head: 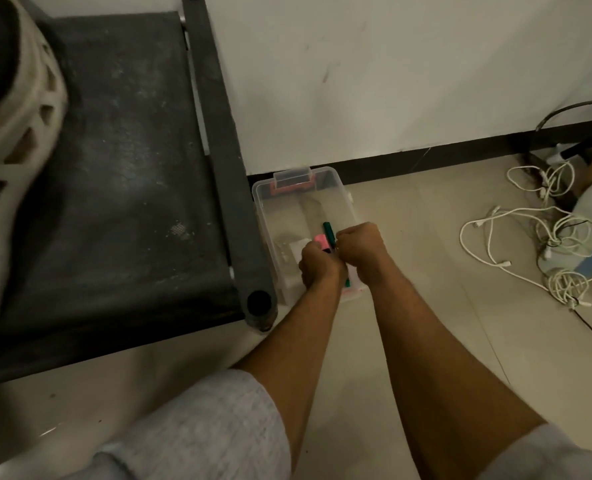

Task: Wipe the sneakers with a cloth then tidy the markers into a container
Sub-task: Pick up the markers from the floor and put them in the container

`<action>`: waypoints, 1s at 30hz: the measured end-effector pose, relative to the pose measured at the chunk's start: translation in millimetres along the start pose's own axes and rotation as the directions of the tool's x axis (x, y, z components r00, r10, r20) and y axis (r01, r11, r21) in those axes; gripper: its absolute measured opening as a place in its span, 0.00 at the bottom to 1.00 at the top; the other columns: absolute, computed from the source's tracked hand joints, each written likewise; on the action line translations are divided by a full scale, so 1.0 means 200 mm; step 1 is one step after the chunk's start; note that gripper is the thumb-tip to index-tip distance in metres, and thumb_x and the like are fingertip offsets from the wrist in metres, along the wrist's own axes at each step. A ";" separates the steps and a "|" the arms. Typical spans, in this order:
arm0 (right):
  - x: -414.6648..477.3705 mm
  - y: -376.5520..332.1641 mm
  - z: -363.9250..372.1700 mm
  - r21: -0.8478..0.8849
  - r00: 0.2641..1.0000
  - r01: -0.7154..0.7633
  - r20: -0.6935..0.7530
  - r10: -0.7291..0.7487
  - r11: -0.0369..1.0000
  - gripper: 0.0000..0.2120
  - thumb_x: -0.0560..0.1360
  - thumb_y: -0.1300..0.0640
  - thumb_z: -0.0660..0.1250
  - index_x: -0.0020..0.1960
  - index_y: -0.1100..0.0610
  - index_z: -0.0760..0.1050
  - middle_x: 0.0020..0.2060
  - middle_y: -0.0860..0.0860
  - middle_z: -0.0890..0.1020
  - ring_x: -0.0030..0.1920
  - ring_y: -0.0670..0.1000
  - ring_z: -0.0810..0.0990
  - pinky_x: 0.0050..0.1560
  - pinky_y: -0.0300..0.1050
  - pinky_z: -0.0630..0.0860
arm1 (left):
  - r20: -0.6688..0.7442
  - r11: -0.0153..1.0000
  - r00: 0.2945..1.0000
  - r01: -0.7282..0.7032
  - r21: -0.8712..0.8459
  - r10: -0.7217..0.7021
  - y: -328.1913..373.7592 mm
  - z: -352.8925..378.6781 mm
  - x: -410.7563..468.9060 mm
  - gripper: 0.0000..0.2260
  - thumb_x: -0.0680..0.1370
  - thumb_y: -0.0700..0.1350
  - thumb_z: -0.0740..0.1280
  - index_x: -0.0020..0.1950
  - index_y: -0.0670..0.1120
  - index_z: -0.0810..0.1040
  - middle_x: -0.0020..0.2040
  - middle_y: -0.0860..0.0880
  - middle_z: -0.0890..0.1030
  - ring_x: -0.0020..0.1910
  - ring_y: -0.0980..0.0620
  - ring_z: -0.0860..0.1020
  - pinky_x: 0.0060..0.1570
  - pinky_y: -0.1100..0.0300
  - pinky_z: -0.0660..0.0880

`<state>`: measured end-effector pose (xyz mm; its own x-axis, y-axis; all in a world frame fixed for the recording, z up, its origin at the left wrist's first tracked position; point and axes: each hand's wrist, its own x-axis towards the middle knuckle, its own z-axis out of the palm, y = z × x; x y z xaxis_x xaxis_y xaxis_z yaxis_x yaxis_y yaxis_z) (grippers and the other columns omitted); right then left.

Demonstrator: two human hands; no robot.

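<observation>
A dark padded bench [121,168] lies flush along the left side of the clear container [262,216], which stands on the floor with its long side running away from the person. White cables [529,230] sprawl well apart to the container's right. Both hands hang above the container's near half, knuckles touching. The left hand [320,268] is curled around a pink marker [320,241]. The right hand [362,251] is a tight fist that appears to grip a green marker [329,230]. Both markers point toward the container's far end, roughly in line with its length. They probably need only a straight drop, and neither hand is clearly nearer.
</observation>
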<state>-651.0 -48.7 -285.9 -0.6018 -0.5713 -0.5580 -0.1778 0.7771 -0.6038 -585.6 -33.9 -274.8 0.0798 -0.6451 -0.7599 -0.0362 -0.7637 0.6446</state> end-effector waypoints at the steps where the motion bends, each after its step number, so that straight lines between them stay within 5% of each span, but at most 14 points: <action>1: -0.02 -0.03 -0.03 -0.001 1.000 0.008 -0.013 -0.008 1.000 0.12 0.75 0.62 0.69 0.57 0.63 0.77 0.54 0.57 0.80 0.54 0.56 0.79 0.51 0.47 0.78 | 0.018 0.999 1.000 -0.024 0.037 0.024 0.01 0.00 -0.04 0.09 0.80 0.39 0.57 0.45 0.43 0.76 0.47 0.45 0.79 0.48 0.46 0.77 0.53 0.54 0.75; 3: -0.08 -0.12 -0.11 -0.021 0.999 0.035 -0.018 -0.035 0.999 0.09 0.75 0.61 0.69 0.55 0.62 0.78 0.52 0.58 0.82 0.52 0.56 0.81 0.53 0.50 0.80 | 0.088 0.988 0.993 -0.088 0.126 0.077 0.05 -0.01 -0.14 0.09 0.81 0.40 0.57 0.47 0.43 0.75 0.50 0.43 0.80 0.49 0.44 0.78 0.53 0.51 0.76; 8: -0.37 -0.37 -0.37 -0.164 0.983 0.166 -0.049 -0.176 0.973 0.07 0.74 0.64 0.67 0.52 0.63 0.78 0.43 0.58 0.83 0.37 0.55 0.85 0.42 0.53 0.84 | 0.371 0.866 0.916 -0.305 0.397 0.153 0.22 -0.15 -0.43 0.19 0.80 0.36 0.59 0.71 0.43 0.67 0.65 0.43 0.74 0.60 0.43 0.75 0.60 0.52 0.74; 14: -0.82 -0.71 -0.67 -0.192 0.958 0.254 -0.086 -0.274 0.948 0.08 0.72 0.65 0.68 0.51 0.63 0.78 0.39 0.58 0.83 0.37 0.55 0.85 0.42 0.53 0.83 | 0.566 0.824 0.803 -0.442 0.353 0.188 0.54 -0.35 -0.90 0.17 0.81 0.37 0.58 0.70 0.39 0.67 0.50 0.36 0.80 0.43 0.44 0.78 0.49 0.50 0.78; 22: -1.65 -1.11 -0.71 -0.064 0.881 0.468 -0.048 -0.471 0.881 0.08 0.74 0.65 0.67 0.52 0.65 0.79 0.41 0.57 0.84 0.38 0.54 0.85 0.41 0.51 0.83 | 0.383 0.604 0.705 -0.709 0.365 0.596 1.01 -1.06 -1.52 0.11 0.79 0.37 0.63 0.61 0.40 0.74 0.49 0.41 0.81 0.40 0.44 0.83 0.43 0.50 0.82; 27: -2.15 -1.31 -0.48 0.024 0.767 0.631 0.129 -0.628 0.775 0.07 0.74 0.66 0.66 0.51 0.65 0.80 0.42 0.58 0.84 0.38 0.55 0.86 0.40 0.54 0.84 | 0.274 0.507 0.650 -0.739 0.444 0.709 1.17 -1.66 -1.74 0.05 0.77 0.36 0.66 0.44 0.45 0.74 0.47 0.41 0.81 0.36 0.45 0.82 0.35 0.54 0.80; 30: -2.41 -1.42 -0.28 0.055 0.677 0.707 0.235 -0.697 0.705 0.08 0.75 0.66 0.66 0.52 0.65 0.80 0.43 0.59 0.84 0.40 0.56 0.85 0.41 0.55 0.83 | 0.211 0.469 0.635 -0.719 0.513 0.744 1.22 -2.03 -1.82 0.04 0.76 0.37 0.66 0.45 0.45 0.75 0.47 0.41 0.81 0.36 0.46 0.81 0.33 0.55 0.79</action>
<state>-353.8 21.7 186.2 -0.1005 -0.9908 -0.0907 -0.5076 0.1294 -0.8518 -218.6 24.2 194.3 -0.1863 -0.9823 -0.0207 -0.5851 0.0940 0.8055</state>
